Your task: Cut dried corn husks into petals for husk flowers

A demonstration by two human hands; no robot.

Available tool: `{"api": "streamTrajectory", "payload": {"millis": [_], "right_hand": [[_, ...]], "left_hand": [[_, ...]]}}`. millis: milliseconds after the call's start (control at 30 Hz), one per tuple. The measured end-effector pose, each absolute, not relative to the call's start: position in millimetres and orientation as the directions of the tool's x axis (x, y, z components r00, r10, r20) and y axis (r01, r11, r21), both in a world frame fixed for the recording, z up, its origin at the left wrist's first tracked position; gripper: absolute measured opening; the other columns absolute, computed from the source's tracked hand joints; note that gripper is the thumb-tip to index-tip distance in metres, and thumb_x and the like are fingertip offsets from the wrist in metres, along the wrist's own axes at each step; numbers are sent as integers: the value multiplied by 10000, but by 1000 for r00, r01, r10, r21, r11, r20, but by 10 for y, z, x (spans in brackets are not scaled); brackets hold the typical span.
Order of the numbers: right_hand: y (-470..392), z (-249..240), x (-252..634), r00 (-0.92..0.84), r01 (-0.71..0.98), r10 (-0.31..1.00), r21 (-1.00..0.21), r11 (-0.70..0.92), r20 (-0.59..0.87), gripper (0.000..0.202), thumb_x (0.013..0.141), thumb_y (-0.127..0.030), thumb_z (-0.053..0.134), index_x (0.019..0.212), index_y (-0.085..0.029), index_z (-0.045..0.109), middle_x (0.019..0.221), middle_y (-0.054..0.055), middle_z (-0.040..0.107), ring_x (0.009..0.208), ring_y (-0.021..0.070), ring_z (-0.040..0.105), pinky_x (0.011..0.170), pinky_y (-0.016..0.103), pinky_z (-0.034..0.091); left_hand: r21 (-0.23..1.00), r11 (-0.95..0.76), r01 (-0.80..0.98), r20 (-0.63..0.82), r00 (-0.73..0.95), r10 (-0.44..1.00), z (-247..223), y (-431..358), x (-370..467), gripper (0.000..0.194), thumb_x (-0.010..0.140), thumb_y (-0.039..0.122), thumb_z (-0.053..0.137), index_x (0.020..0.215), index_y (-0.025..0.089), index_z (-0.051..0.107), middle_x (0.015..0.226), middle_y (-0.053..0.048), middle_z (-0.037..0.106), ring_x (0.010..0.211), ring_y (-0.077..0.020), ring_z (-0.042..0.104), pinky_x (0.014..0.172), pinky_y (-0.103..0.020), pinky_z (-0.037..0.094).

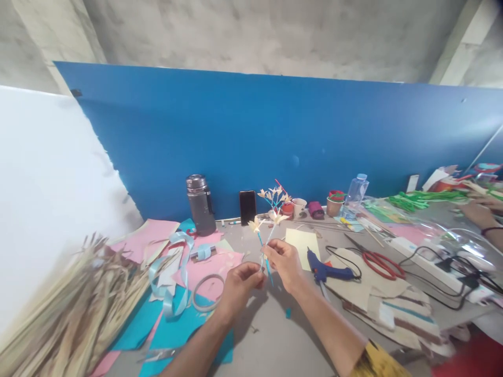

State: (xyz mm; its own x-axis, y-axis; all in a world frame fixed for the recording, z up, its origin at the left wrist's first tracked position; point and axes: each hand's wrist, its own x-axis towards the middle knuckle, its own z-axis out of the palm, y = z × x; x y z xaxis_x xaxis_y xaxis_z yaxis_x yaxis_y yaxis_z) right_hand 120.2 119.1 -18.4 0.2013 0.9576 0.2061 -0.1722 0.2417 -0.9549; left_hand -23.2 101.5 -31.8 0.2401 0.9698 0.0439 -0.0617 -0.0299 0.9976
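Two thin stems, one blue and one pale, cross between my hands, each topped by a cream flower [255, 225]. My right hand [283, 262] pinches the stems just below the flowers. Lower down, my left hand [244, 283] closes its fingertips on the lower part of the pale stem. The blue stem's end [269, 273] sticks out below, between the hands. Behind them, more small cream flowers [275, 195] on blue stems stand near the back of the table.
Dried husks [74, 298], coloured paper, a ribbon [184, 293] and a tape roll [196, 301] lie left. A flask [201, 209] and phone [247, 208] stand behind. Right are a glue gun [330, 271], red-handled scissors [383, 264], a power strip [426, 264] and another person's hand [477, 213].
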Motion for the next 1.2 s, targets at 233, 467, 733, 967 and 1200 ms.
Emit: {"api": "streamTrajectory", "payload": {"millis": [233, 467, 733, 967, 1200], "right_hand": [[1181, -170, 1222, 213, -115, 948, -957, 266, 238, 241, 712, -376, 700, 649, -178, 578, 523, -65, 444, 476, 85, 348, 457, 226, 285], [1162, -173, 1188, 181, -139, 957, -958, 253, 226, 238, 713, -371, 701, 665, -173, 577, 534, -67, 459, 475, 80, 359, 458, 218, 298], [1138, -181, 1140, 149, -65, 957, -963, 260, 248, 175, 723, -316, 671, 664, -167, 601, 553, -43, 527, 496, 93, 424, 483, 221, 349], [1119, -259, 1164, 144, -106, 957, -958, 268, 252, 250, 736, -393, 718, 812, -160, 665, 636, -17, 592, 506, 91, 430, 475, 217, 346], [1183, -269, 1235, 202, 35, 948, -969, 243, 245, 272, 753, -405, 658, 826, -146, 694, 701, 49, 687, 537, 133, 508, 503, 250, 409]], "left_hand": [[981, 25, -193, 29, 273, 962, -300, 1003, -229, 237, 666, 304, 752, 867, 181, 724, 814, -71, 711, 726, -187, 630, 734, -321, 497], [965, 29, -262, 29, 215, 976, -299, 1018, -236, 275, 711, 428, 763, 811, 175, 728, 868, -68, 676, 775, -183, 626, 753, -316, 505], [981, -11, -192, 53, 216, 975, -375, 1061, -231, 279, 676, 406, 804, 769, 162, 707, 759, -47, 671, 694, -155, 586, 675, -277, 481], [983, -36, -182, 69, 179, 981, -358, 1063, -227, 218, 650, 340, 795, 709, 154, 697, 631, -4, 616, 598, -124, 536, 630, -258, 453], [967, 19, -255, 16, 135, 991, -368, 1100, -250, 267, 633, 365, 825, 709, 157, 676, 675, -5, 616, 609, -116, 539, 628, -253, 444]]}}
